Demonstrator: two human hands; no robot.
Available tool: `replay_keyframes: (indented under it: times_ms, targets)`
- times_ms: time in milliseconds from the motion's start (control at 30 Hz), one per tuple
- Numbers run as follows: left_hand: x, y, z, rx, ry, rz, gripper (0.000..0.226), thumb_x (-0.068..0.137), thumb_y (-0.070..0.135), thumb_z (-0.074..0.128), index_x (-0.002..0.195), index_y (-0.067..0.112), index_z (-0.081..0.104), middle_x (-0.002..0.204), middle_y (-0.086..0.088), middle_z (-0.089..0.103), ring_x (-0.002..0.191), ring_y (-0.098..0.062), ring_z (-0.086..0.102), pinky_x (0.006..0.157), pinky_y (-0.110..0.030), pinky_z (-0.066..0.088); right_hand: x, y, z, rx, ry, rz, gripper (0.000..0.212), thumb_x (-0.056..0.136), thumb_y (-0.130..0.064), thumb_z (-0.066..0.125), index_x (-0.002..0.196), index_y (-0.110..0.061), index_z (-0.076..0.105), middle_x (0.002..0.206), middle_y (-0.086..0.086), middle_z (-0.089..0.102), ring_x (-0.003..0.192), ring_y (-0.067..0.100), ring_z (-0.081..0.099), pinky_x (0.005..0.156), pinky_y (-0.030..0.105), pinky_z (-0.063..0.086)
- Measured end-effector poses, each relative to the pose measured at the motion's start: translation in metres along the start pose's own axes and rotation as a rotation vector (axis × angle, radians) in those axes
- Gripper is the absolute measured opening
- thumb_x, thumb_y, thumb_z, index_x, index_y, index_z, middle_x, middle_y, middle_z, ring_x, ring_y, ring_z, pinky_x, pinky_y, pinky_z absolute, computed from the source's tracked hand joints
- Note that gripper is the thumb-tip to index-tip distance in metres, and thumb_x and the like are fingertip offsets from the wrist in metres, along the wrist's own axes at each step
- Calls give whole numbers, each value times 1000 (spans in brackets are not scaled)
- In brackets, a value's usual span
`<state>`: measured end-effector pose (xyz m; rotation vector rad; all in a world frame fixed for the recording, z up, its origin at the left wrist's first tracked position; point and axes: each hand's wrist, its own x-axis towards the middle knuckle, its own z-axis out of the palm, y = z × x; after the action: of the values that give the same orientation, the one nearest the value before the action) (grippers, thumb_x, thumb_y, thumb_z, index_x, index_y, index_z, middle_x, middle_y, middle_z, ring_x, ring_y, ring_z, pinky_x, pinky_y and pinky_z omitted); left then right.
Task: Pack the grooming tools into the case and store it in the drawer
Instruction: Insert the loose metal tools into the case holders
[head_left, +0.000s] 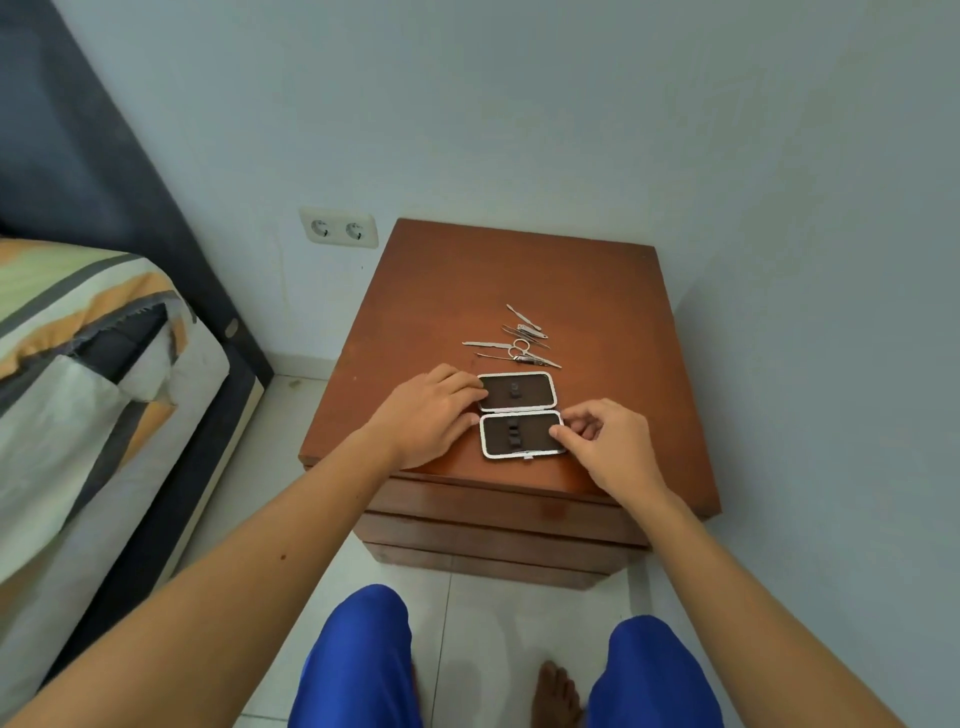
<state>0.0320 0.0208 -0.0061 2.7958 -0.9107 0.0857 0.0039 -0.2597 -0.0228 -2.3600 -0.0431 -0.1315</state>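
A small case (521, 414) lies open and flat on the wooden nightstand (587, 291), its two dark-lined halves framed in silver and holding no tools. My left hand (431, 415) rests on the case's left edge, fingers touching the far half. My right hand (605, 441) pinches the right rim of the near half. Just behind the case lies a loose heap of several metal grooming tools (519, 340), among them small scissors, a clipper and thin picks. The nightstand's drawers (493, 519) are closed below the top.
A bed (93, 374) with a striped cover stands to the left, a dark headboard behind it. A double wall socket (338, 228) sits left of the nightstand. My blue-clad knees and bare feet are on the white tiled floor in front.
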Motion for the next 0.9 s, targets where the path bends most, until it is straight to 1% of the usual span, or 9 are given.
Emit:
replay_keyframes:
  times_ms: [100,167,233,333,433,533,667,800,900]
  targets:
    - [-14,0,3,10,26,78,45,106,47,46,130,16,68,133,-3,65,126,-26,55,97,-45,54,11,0,-6,-47,-25,42,9,83,-32,87,86,-25,82,78,-11,70,68,3,60,63,9,43]
    - [-22,2,5,-17,51,112,43,105,47,44,122,17,71,125,-3,67,121,-26,57,95,-44,54,21,-2,-8,-85,-45,39,8,83,-35,86,81,-29,81,76,-12,69,70,4,60,65,19,45]
    - [-27,6,7,-81,87,110,31,106,40,53,115,18,73,118,-1,69,118,-24,57,95,-41,53,32,-4,-7,-113,-69,23,9,83,-37,86,80,-29,81,78,-11,68,74,9,60,70,28,47]
    - [-30,13,11,-237,128,22,14,101,34,69,104,23,78,107,8,70,111,-16,54,92,-34,51,45,-11,-3,-163,-129,-22,9,85,-37,83,86,-28,83,85,-8,69,80,14,60,75,35,50]
    - [-26,14,14,-379,127,-110,12,93,36,79,102,27,80,103,12,71,108,-10,53,90,-35,51,56,-16,-1,-174,-174,-78,7,87,-34,82,85,-27,81,89,-7,70,83,15,60,79,38,52]
    - [-23,10,15,-468,121,-224,45,85,43,86,124,27,71,122,10,65,116,-8,52,99,-32,51,64,-18,1,-173,-202,-112,6,87,-33,82,85,-27,81,88,-8,67,81,13,59,78,37,51]
    - [-20,4,16,-435,38,-271,91,81,61,82,154,20,47,153,4,47,143,-11,36,121,-33,35,70,-16,7,-125,-198,-167,5,87,-30,82,83,-27,80,85,-12,64,74,7,57,74,35,51]
    - [-17,-4,22,-324,56,-254,107,76,85,67,158,21,42,161,2,42,152,-17,31,126,-39,26,76,-13,13,-47,-174,-203,5,85,-26,85,86,-22,83,84,-8,66,67,6,56,68,26,47]
    - [-14,-8,25,-302,85,-242,112,72,92,63,158,24,41,162,4,41,152,-17,31,126,-38,24,79,-10,18,-7,-164,-213,4,84,-25,85,86,-22,84,85,-9,67,66,6,54,64,15,41]
